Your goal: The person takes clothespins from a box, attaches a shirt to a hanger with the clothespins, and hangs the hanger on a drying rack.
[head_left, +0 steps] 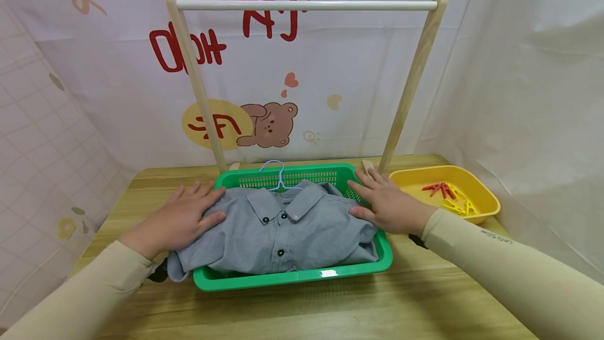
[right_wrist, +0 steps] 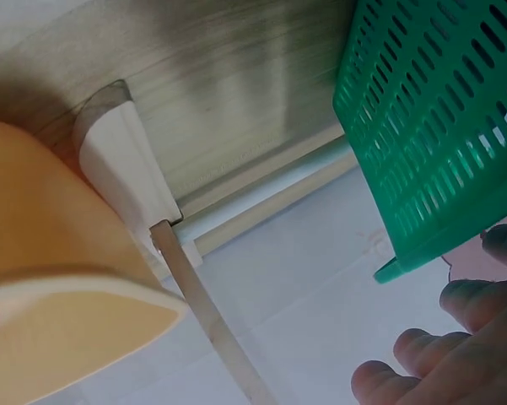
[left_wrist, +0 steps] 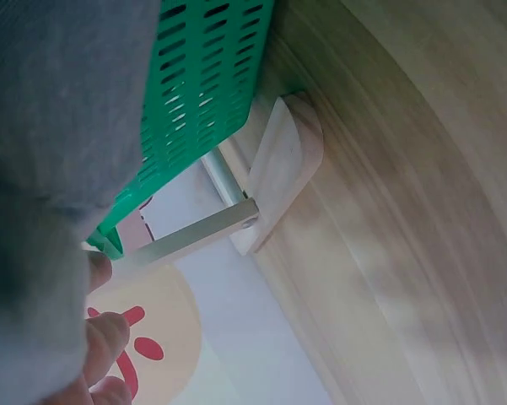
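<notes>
A grey button-up shirt (head_left: 250, 237) lies in a green basket (head_left: 292, 278), its collar toward the rack and one sleeve hanging over the left rim. From the collar rises the hook of a light blue hanger (head_left: 280, 174). My left hand (head_left: 186, 219) is spread at the basket's left side, over the shirt's left shoulder and the rim. My right hand (head_left: 389, 201) reaches over the right rim with its fingers extended toward the shirt. Neither hand grips anything. In the right wrist view, the fingers (right_wrist: 464, 346) are beside the basket's slotted wall (right_wrist: 439, 118).
Behind the basket stands a clothes rack with wooden posts and a white bar (head_left: 306, 6). To the right, a yellow tray (head_left: 488, 209) holds red clothespins (head_left: 441, 189) and yellow clothespins (head_left: 460, 206). All stand on a wooden table (head_left: 325, 314); printed cloth (head_left: 349, 51) hangs behind.
</notes>
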A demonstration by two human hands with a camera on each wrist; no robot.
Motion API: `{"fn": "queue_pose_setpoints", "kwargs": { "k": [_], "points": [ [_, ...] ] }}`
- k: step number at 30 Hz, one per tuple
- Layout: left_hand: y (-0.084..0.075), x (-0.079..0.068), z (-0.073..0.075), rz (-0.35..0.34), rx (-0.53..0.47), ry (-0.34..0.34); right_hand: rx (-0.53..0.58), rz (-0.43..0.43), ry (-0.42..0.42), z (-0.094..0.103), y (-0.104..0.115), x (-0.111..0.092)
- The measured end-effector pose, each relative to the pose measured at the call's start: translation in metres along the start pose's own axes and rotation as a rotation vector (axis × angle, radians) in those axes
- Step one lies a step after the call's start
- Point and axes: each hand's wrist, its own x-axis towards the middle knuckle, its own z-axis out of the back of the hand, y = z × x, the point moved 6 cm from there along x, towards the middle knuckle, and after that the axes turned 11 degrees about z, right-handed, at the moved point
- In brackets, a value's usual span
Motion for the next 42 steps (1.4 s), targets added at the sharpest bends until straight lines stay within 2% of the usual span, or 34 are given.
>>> {"fn": "queue_pose_setpoints", "kwargs": {
  "k": [10,28,42],
  "points": [
    [-0.001,0.0,-0.004,-0.001,-0.004,0.014,-0.016,0.007,0.013,-0.003,0.004,0.004],
    [-0.003,0.0,-0.006,-0.011,0.007,-0.002,-0.001,-0.048,0.09,-0.009,0.003,0.012],
    [-0.003,0.0,-0.006,-0.008,0.005,-0.001,0.024,-0.068,0.036,-0.006,0.008,0.015]
  ]
}}
